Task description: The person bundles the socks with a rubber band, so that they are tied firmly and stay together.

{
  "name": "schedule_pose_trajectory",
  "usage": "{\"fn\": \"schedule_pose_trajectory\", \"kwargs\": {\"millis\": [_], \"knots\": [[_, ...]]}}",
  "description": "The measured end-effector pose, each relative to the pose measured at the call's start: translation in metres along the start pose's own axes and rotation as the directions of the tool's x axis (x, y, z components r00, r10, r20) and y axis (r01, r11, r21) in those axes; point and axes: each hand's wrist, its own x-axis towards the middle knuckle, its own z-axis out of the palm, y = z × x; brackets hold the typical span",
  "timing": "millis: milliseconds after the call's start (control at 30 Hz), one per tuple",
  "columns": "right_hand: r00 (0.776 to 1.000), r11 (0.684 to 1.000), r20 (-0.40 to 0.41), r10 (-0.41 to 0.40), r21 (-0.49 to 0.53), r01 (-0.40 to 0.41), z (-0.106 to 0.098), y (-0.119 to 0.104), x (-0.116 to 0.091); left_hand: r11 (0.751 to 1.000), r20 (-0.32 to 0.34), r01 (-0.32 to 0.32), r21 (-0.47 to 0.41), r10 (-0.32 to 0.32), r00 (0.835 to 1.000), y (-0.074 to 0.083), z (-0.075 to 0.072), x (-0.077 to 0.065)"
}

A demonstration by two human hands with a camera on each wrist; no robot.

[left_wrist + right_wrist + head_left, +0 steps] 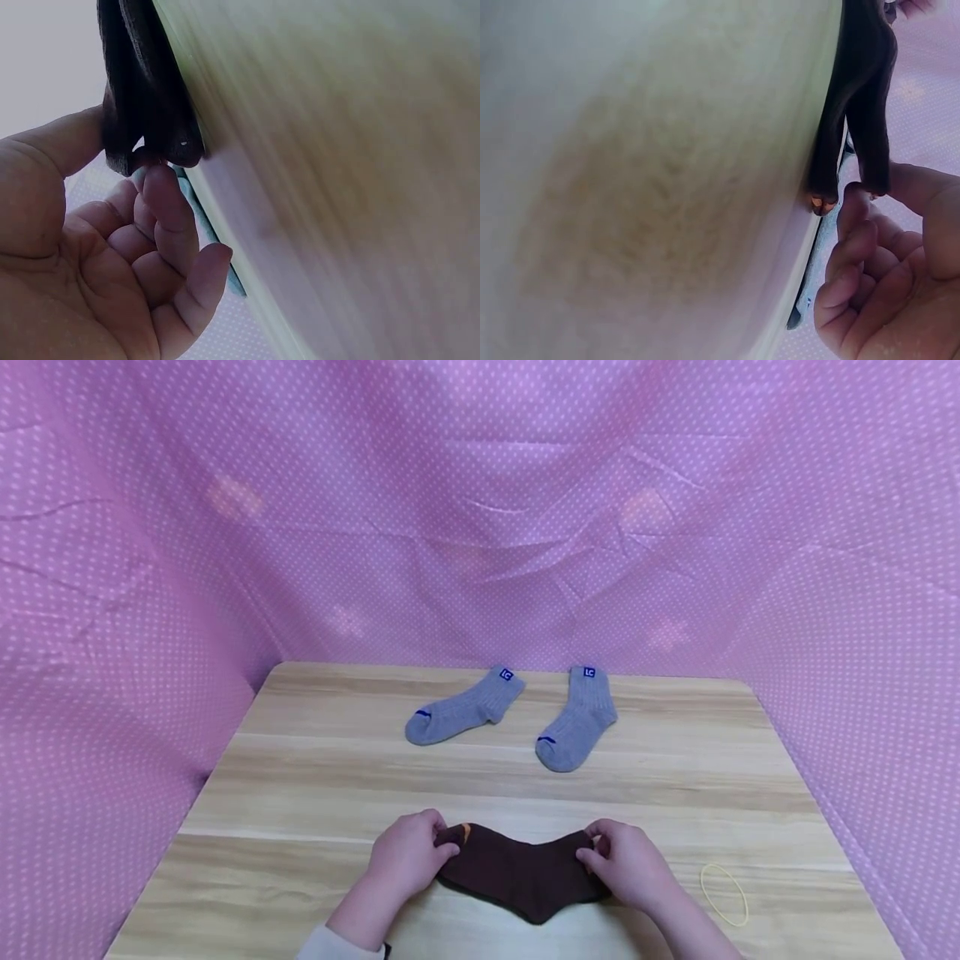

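Observation:
Dark brown sock fabric (521,868) is stretched sideways low over the near part of the table, its heel bulge toward me. An orange mark shows near its left, toe end. My left hand (408,852) pinches that end between thumb and fingers. At the opposite end my right hand (630,864) pinches the fabric. Two dark layers (150,82) show in the left wrist view. In the right wrist view, the right hand (900,262) pinches one layer, while another with an orange spot hangs beside it. Whether this is one sock or two stacked, I cannot tell.
Two grey socks lie apart at the back of the wooden table (300,760): a left one (465,710) and a right one (577,722). A thin yellow rubber band (723,895) lies right of my right hand. Pink dotted cloth (480,527) surrounds the table's back and sides.

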Motion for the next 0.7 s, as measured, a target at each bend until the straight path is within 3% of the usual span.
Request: {"fn": "schedule_pose_trajectory", "kwargs": {"millis": [300,433,500,567,700], "knots": [[1.0,0.996,-0.017,-0.018,-0.091,0.017,-0.002,0.001,0.002,0.999,0.006,-0.023,0.047,0.022,1.0,-0.002,-0.002,-0.002],[0.998,0.988,-0.026,-0.052,-0.144,0.048,-0.003,-0.002,0.001,0.992,-0.055,-0.105,0.071,0.109,0.993,0.007,-0.008,-0.01],[0.997,0.985,-0.039,-0.068,-0.162,0.061,-0.005,-0.006,-0.001,0.979,-0.083,-0.191,0.073,0.196,0.977,0.016,-0.009,-0.015],[0.994,0.98,-0.051,-0.098,-0.181,0.087,-0.005,-0.011,-0.002,0.951,-0.084,-0.295,0.088,0.303,0.949,0.025,-0.008,-0.019],[0.979,0.954,-0.027,-0.204,-0.231,0.193,-0.005,-0.02,-0.002,0.869,0.037,-0.46,0.182,0.462,0.886,0.038,0.001,-0.025]]}}
